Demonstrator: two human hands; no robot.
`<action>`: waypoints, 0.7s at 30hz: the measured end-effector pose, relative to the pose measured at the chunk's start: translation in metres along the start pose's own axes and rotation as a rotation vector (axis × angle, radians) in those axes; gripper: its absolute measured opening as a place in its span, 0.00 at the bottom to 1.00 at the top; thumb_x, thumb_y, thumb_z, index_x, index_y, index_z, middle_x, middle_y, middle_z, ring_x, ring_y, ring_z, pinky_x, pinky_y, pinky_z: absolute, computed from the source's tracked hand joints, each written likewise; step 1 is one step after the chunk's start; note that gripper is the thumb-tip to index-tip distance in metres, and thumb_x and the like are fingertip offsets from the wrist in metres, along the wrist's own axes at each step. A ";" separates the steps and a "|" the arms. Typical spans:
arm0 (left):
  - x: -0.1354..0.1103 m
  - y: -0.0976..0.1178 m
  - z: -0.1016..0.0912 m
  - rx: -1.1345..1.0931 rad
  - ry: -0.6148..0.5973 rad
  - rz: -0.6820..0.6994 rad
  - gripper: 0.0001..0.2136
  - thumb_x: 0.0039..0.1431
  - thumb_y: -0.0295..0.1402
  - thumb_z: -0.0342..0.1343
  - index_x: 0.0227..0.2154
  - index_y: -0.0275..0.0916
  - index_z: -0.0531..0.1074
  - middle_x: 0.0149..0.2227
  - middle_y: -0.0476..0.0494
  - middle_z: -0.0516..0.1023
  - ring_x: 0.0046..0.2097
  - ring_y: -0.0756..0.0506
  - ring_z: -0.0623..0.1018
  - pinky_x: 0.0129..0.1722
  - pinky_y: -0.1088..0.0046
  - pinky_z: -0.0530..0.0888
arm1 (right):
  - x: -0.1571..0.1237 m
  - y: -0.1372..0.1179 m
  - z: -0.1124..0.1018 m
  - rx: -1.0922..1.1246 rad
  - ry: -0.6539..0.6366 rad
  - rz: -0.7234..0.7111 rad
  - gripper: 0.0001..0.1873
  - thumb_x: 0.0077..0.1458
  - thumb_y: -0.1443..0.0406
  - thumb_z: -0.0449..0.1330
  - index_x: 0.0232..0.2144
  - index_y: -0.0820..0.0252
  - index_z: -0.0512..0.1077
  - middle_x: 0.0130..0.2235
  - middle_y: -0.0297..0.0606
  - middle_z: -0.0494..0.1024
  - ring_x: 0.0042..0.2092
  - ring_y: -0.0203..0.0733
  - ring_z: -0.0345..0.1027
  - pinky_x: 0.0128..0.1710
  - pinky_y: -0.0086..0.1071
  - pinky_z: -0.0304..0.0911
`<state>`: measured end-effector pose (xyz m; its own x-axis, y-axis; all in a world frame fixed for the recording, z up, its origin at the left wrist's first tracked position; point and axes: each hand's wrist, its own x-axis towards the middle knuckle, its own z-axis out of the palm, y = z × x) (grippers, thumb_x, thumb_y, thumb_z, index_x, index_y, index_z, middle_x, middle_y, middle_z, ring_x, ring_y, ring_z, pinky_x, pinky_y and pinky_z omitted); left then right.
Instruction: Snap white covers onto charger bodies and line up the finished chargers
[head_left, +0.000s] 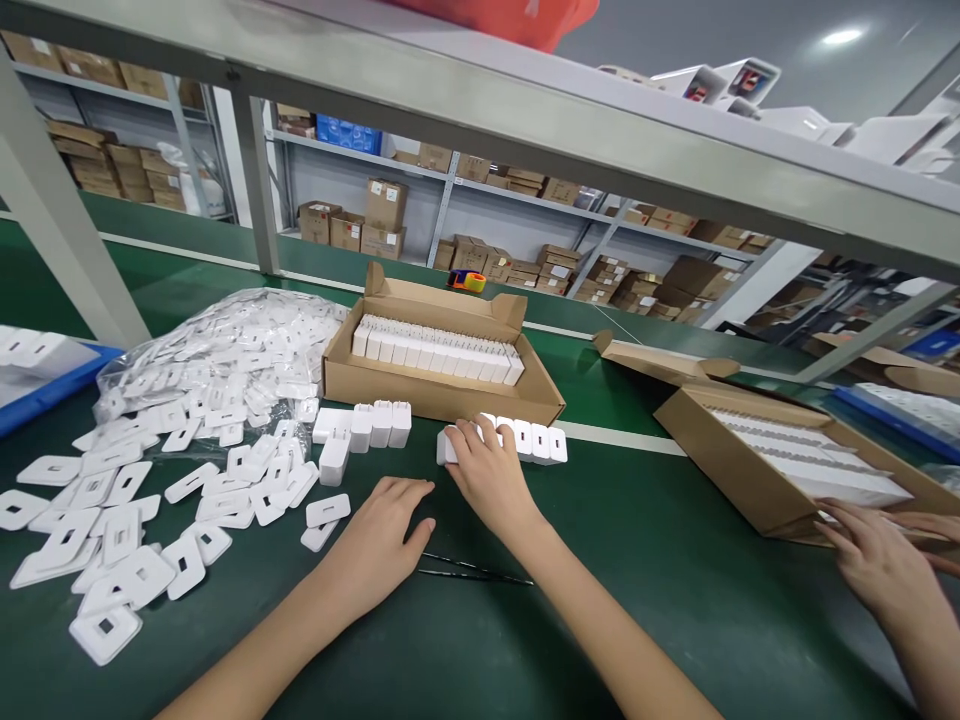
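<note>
My right hand [486, 472] is closed over the left end of a row of small white chargers [534, 442] lying on the green belt. My left hand [386, 530] rests on the belt beside it, fingers curled together, with nothing visible in it. A few loose white chargers [364, 428] stand just left of my hands. White flat covers [112, 540] with square holes are scattered to the left, spilling from a clear bag [225, 345]. Behind the row sits an open cardboard box [442, 395] filled with white chargers.
Another person's hands [885, 560] touch a second open cardboard box [757, 480] of white parts at the right. A thin black tool [472, 572] lies between my forearms. A blue tray [45, 385] sits at the far left. A metal frame crosses overhead.
</note>
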<state>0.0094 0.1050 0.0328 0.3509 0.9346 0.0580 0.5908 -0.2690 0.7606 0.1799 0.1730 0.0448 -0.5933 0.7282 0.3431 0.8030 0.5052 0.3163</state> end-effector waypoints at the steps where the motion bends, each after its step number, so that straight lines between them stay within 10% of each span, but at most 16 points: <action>1: 0.000 0.001 0.000 0.002 -0.003 -0.002 0.19 0.65 0.30 0.45 0.56 0.32 0.65 0.57 0.35 0.71 0.61 0.37 0.66 0.59 0.53 0.67 | 0.003 0.002 0.002 -0.015 0.000 0.010 0.17 0.58 0.70 0.58 0.50 0.69 0.69 0.50 0.51 0.74 0.54 0.59 0.60 0.49 0.49 0.56; 21: 0.001 -0.001 0.001 0.058 -0.027 0.036 0.15 0.65 0.27 0.47 0.52 0.32 0.70 0.53 0.36 0.74 0.60 0.36 0.64 0.58 0.55 0.68 | 0.012 0.009 0.005 0.040 -0.014 0.156 0.18 0.58 0.71 0.57 0.50 0.70 0.68 0.51 0.56 0.71 0.55 0.63 0.58 0.53 0.56 0.51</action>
<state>0.0095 0.1058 0.0312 0.3914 0.9178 0.0666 0.6184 -0.3160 0.7195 0.1803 0.1891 0.0475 -0.4609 0.8052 0.3732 0.8869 0.4035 0.2248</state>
